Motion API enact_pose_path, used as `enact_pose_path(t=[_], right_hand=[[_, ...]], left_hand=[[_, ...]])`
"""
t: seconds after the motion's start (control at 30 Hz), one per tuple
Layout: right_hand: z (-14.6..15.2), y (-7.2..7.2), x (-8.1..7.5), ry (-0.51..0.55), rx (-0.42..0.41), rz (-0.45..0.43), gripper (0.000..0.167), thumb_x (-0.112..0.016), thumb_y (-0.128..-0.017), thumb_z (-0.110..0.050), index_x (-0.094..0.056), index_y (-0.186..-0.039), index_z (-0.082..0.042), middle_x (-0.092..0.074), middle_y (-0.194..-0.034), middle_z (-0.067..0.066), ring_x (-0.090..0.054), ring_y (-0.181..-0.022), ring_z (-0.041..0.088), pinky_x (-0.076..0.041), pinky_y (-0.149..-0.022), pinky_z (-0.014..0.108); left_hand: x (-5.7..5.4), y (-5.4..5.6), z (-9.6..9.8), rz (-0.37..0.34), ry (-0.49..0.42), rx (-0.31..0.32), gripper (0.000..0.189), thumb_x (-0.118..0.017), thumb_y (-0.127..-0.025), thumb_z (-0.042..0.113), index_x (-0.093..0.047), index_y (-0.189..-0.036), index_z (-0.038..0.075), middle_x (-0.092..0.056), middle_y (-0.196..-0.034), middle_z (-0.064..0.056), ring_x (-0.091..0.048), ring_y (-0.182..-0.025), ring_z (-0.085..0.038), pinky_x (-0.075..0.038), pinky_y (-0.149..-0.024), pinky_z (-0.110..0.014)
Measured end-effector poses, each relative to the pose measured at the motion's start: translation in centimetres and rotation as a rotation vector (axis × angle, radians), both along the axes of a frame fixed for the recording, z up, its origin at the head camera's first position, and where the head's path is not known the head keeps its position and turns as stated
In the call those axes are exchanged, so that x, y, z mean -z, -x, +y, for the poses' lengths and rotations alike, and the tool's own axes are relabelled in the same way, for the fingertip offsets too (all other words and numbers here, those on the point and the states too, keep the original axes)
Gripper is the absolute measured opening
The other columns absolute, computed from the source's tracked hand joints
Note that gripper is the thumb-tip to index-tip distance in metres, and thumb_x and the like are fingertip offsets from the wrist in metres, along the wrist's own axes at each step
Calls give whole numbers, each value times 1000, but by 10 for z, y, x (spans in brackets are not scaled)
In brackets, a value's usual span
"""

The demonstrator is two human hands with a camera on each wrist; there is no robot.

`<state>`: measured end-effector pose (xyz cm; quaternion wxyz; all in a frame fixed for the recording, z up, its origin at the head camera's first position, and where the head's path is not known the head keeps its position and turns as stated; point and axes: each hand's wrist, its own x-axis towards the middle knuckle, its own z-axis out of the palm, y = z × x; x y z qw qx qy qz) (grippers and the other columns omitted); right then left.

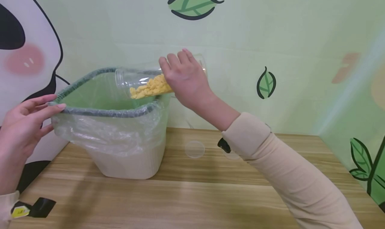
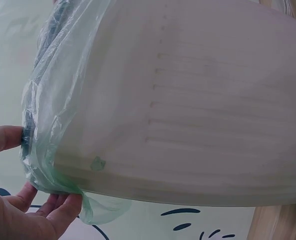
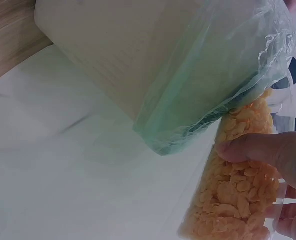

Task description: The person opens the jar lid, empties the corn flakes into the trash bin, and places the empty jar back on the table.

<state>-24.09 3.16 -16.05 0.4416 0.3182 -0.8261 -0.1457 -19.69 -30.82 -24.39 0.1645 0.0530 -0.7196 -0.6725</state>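
Note:
In the head view my right hand (image 1: 187,77) grips a clear plastic jar (image 1: 121,78) from above. The jar lies nearly on its side, its mouth over the inside of a trash bin (image 1: 129,165). Yellow cereal flakes (image 1: 150,87) rest along its lower wall, and the right wrist view shows the flakes (image 3: 232,200) under my thumb. A thin clear bag (image 1: 111,132) lines the bin and folds down over its grey-green rim (image 1: 105,112). At the bin's left corner my left hand (image 1: 25,122) pinches the bagged rim between thumb and fingers.
A clear round disc (image 1: 195,149) lies on the wooden table (image 1: 180,202), right of the bin. Beside my right sleeve shows a small black object (image 1: 224,145), partly hidden. Behind the table stands a pale green wall (image 1: 234,28) with printed leaves.

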Motion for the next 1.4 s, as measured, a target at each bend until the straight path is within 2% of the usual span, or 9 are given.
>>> enact_pose_path(t=[0.27, 0.57, 0.7, 0.87, 0.93, 1.03, 1.1, 1.23, 1.4], right_hand=[[-3, 0, 2, -27, -4, 67, 34, -42, -83, 7, -58, -112, -1, -62, -99, 12, -57, -92, 30, -39, -98, 40], [-7, 1, 3, -46, -5, 131, 33, -44, -81, 5, -60, -110, -2, -61, -93, 10, -57, -87, 28, -40, -98, 39], [-7, 0, 3, -54, -1, 146, 32, -44, -81, 4, -59, -108, -2, -61, -91, 9, -57, -86, 27, -40, -98, 39], [-8, -1, 2, -58, 2, 144, 31, -43, -81, 5, -59, -108, -2, -60, -91, 9, -57, -87, 27, -40, -98, 39], [-8, -1, 2, -62, 2, 139, 31, -43, -82, 5, -58, -108, -2, -60, -91, 10, -56, -88, 28, -40, -98, 39], [-9, -1, 2, -70, -2, 140, 31, -43, -82, 5, -58, -108, -2, -61, -93, 10, -57, -89, 28, -40, -98, 39], [-9, -2, 1, -76, -5, 143, 30, -42, -83, 5, -59, -107, -1, -61, -94, 10, -57, -89, 28, -40, -98, 39], [-10, -2, 1, -83, -14, 158, 30, -41, -83, 6, -59, -106, -1, -61, -94, 10, -57, -89, 28, -40, -98, 39], [-9, -2, 2, -74, -28, 179, 30, -38, -84, 7, -59, -103, -1, -60, -92, 10, -56, -88, 28, -41, -97, 39]], left_hand=[[-3, -5, 6, 3, -4, 2, 37, -71, -78, 27, -53, -110, 26, -49, -97, 9, -56, -69, 3, -46, -52, -9], [-3, -3, 6, -2, -1, 5, 39, -72, -77, 29, -53, -110, 26, -48, -98, 9, -56, -70, 3, -46, -51, -9], [-4, -3, 7, -33, 36, -18, 40, -71, -76, 32, -52, -111, 29, -48, -99, 10, -56, -73, 4, -48, -67, -12], [-4, -2, 7, -44, 53, -29, 41, -71, -76, 33, -52, -112, 30, -47, -100, 11, -55, -75, 5, -45, -75, -16], [-3, -1, 6, -38, 44, -23, 41, -71, -77, 32, -52, -112, 29, -47, -100, 10, -55, -75, 5, -46, -70, -13], [-3, -2, 6, -35, 32, -15, 40, -71, -77, 31, -52, -112, 29, -47, -101, 10, -55, -75, 4, -45, -74, -13], [-3, -2, 6, -26, 25, -13, 40, -71, -77, 30, -52, -112, 28, -47, -101, 9, -55, -75, 4, -47, -62, -9], [-2, -1, 5, -18, 20, -16, 39, -71, -77, 29, -52, -111, 28, -47, -100, 8, -55, -74, 3, -46, -53, -8], [-1, 0, 4, -20, 1, -16, 40, -73, -76, 28, -53, -111, 27, -47, -100, 8, -55, -75, 2, -48, -64, -12]])
